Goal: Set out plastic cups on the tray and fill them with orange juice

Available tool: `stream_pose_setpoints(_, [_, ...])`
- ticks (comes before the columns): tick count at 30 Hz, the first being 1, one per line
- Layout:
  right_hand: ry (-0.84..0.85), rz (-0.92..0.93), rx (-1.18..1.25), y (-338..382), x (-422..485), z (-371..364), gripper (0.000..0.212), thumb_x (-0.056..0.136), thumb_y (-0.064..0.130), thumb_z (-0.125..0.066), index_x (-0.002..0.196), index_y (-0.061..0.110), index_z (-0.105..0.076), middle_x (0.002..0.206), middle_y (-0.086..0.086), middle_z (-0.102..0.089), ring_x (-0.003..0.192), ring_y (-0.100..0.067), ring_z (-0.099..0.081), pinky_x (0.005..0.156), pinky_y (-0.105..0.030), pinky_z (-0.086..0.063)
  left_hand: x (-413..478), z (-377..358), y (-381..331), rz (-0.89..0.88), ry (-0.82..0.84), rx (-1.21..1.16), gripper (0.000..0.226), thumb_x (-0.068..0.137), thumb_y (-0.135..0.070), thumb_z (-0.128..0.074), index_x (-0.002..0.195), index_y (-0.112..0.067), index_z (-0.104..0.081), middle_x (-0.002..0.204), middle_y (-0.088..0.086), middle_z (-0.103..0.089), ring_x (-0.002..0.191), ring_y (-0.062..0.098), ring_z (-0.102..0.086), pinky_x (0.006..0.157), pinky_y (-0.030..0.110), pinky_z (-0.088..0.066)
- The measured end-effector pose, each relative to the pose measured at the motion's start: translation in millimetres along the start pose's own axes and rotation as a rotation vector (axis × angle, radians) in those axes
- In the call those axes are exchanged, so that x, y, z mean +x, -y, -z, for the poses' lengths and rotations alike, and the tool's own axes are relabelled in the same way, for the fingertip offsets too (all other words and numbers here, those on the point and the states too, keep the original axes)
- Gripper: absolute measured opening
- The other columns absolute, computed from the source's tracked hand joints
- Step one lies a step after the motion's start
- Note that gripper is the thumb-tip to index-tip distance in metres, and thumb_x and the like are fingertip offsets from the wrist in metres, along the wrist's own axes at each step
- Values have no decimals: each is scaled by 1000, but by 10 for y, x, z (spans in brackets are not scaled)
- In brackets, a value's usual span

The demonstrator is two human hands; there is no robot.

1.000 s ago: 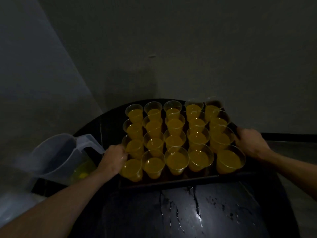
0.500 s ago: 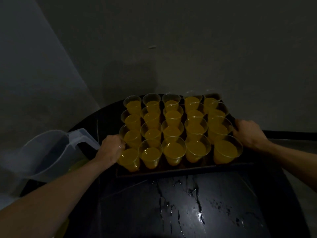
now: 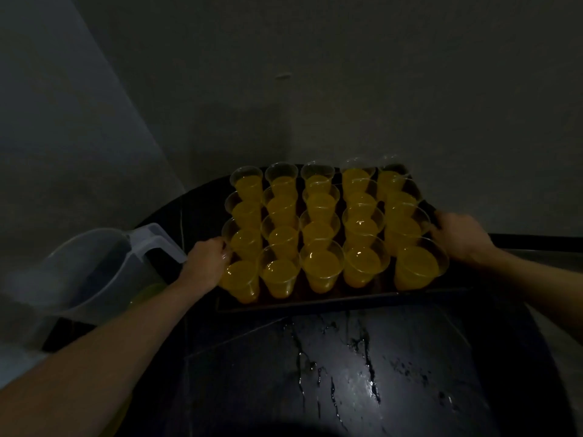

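Note:
A dark rectangular tray (image 3: 347, 300) holds several clear plastic cups (image 3: 321, 266) in rows, each filled with orange juice. My left hand (image 3: 206, 263) grips the tray's left edge beside the near-left cup. At the right edge my right hand (image 3: 462, 236) grips the tray, fingers curled round its rim. The tray's near edge stands a little above the round black table (image 3: 347, 373). A clear plastic jug (image 3: 94, 272) with a little juice at its bottom stands at the left.
The black tabletop in front of the tray is wet with spilled drops and streaks. Grey walls meet in a corner just behind the table. A dark rail runs off to the right behind my right wrist.
The tray with the cups has risen in view and come slightly left, with both hands keeping their hold on its edges. The jug stays in place.

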State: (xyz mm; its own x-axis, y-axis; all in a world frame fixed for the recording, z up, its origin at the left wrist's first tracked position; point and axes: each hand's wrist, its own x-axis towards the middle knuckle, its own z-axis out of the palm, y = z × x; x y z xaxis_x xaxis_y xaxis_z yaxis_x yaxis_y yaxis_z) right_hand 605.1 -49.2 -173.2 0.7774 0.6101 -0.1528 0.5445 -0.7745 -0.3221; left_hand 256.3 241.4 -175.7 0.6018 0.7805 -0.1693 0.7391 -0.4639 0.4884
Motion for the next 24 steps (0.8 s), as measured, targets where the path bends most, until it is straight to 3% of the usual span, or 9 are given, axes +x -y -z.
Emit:
stream_pose_setpoints(2, [64, -11, 17, 31, -22, 72, 44, 103, 48, -41, 102, 8, -59, 90, -15, -64, 80, -28, -62, 72, -42, -53, -28, -9, 2, 38, 43, -123, 37, 108, -23, -42, 77, -9, -56, 81, 7, -61, 80, 28, -61, 73, 40, -51])
stream_pose_setpoints(4, [126, -34, 15, 78, -56, 161, 57, 100, 60, -31, 110, 11, -59, 96, -14, -65, 82, -27, -64, 74, -41, -54, -80, 5, -38, 92, 102, -154, 36, 110, -29, -34, 99, -6, -61, 99, 8, -61, 96, 31, -61, 89, 43, -51])
stream_pose_setpoints(7, [175, -98, -12, 197, -149, 318, 51, 101, 62, -23, 112, 18, -47, 97, -12, -63, 67, -25, -69, 51, -32, -54, -152, 30, -30, 206, 96, -286, 52, 111, -41, -26, 104, -5, -63, 102, 13, -65, 100, 32, -62, 98, 42, -47])
stream_pose_setpoints(10, [179, -176, -6, 362, -300, 550, 59, 101, 63, -21, 126, 15, -44, 88, -15, -62, 63, -27, -70, 48, -31, -56, -222, 72, 12, 355, 108, -481, 52, 111, -40, -30, 89, -6, -63, 98, 21, -65, 91, 30, -61, 99, 44, -48])
stream_pose_setpoints(14, [100, -176, 53, 496, -451, 857, 65, 103, 58, -22, 130, 3, -44, 80, -20, -62, 60, -31, -68, 48, -33, -54, -270, 200, -24, 419, 91, -613, 41, 110, -24, -37, 111, 5, -65, 142, 28, -52, 109, 37, -62, 79, 39, -54])
stream_pose_setpoints(15, [68, -158, 63, 510, -456, 920, 64, 104, 55, -22, 125, 1, -47, 78, -20, -61, 60, -31, -67, 48, -32, -53, -249, 208, -47, 410, 73, -622, 40, 110, -23, -36, 113, 6, -64, 141, 25, -54, 107, 36, -62, 72, 34, -51])
stream_pose_setpoints(18, [17, -114, 90, 529, -554, 1049, 60, 104, 54, -22, 112, 2, -50, 78, -21, -63, 61, -33, -67, 53, -37, -58, -316, 218, -144, 447, 35, -699, 42, 111, -27, -33, 106, 1, -64, 101, 14, -63, 74, 23, -56, 63, 32, -44])
stream_pose_setpoints(21, [-1, -88, 99, 521, -627, 1155, 59, 104, 56, -22, 113, 5, -49, 83, -17, -60, 67, -32, -68, 61, -44, -61, -407, 262, -202, 475, 34, -724, 42, 111, -22, -33, 138, 4, -51, 92, 14, -57, 74, 21, -54, 63, 31, -46])
stream_pose_setpoints(24, [-22, -86, 131, 600, -683, 1325, 59, 104, 55, -23, 117, 4, -51, 85, -14, -59, 69, -31, -67, 59, -39, -59, -456, 368, -287, 488, 32, -756, 48, 111, -34, -30, 137, 2, -50, 96, 16, -63, 83, 25, -60, 68, 34, -52])
